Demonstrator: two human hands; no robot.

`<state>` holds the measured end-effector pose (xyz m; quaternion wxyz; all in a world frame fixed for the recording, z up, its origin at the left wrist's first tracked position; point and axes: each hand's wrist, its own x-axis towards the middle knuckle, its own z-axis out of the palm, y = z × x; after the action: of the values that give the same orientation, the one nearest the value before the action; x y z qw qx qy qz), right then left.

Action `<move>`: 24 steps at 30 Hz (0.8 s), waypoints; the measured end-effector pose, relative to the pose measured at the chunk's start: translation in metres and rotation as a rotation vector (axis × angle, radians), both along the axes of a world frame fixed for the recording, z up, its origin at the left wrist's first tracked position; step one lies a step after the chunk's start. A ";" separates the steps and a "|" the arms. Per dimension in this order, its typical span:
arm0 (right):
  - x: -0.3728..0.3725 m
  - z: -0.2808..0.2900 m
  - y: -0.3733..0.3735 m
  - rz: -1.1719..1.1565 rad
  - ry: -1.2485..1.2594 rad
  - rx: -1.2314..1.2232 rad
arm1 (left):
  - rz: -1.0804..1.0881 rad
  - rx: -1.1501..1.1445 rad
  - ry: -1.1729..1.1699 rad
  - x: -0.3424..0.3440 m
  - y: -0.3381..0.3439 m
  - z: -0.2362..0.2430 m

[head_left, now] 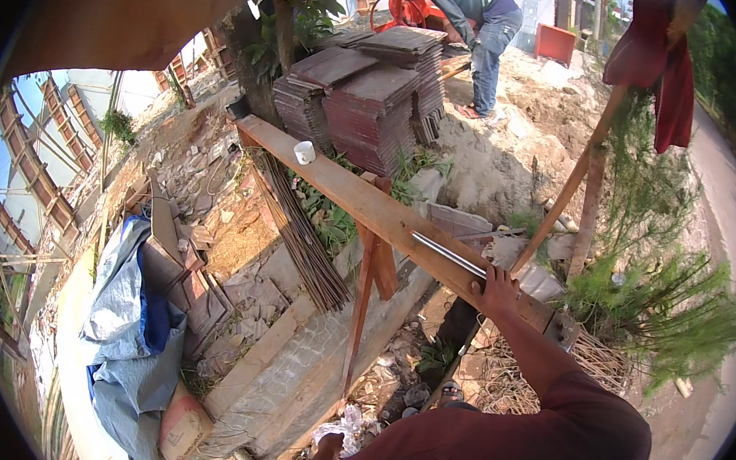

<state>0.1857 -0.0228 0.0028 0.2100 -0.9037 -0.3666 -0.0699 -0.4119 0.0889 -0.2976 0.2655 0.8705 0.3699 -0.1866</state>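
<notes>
Just right of centre: silver rods (448, 254) (perhaps only one), pointing upper left along the plank (347, 182) from the right hand (497, 292), nearer by far; cannot tell if clenched. Well apart, lower middle: left hand (326, 449), grip unclear.

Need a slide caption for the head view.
Right hand at the near end of a silvery bar on a wooden beam; left hand low, by crumpled clear plastic.

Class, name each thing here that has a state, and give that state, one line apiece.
Long brown wooden beam: raised on wooden legs
Slim silver metal bar: lying on the beam
Small white round cup: upright
Flat dark-red tiles: stacked
Blue-grey plastic tarpaulin: crumpled
Dark-red cloth: hanging
Right hand: touching the beam
</notes>
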 end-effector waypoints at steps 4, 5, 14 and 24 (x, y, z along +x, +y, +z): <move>0.004 0.011 -0.007 -0.026 0.046 -0.080 | 0.030 -0.129 0.009 0.016 -0.023 0.015; 0.005 0.006 -0.008 -0.021 0.024 -0.056 | 0.025 -0.135 0.019 0.015 -0.027 0.017; 0.007 0.007 -0.016 -0.027 0.016 0.038 | 0.429 -0.247 0.154 0.079 0.048 0.053; 0.005 0.008 -0.013 -0.054 -0.012 -0.023 | 0.172 -0.216 -0.176 0.203 0.063 0.093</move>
<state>0.1906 -0.0357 0.0109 0.1955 -0.9152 -0.3441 -0.0768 -0.2084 0.1520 -0.2042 0.4038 0.8150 0.3964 -0.1248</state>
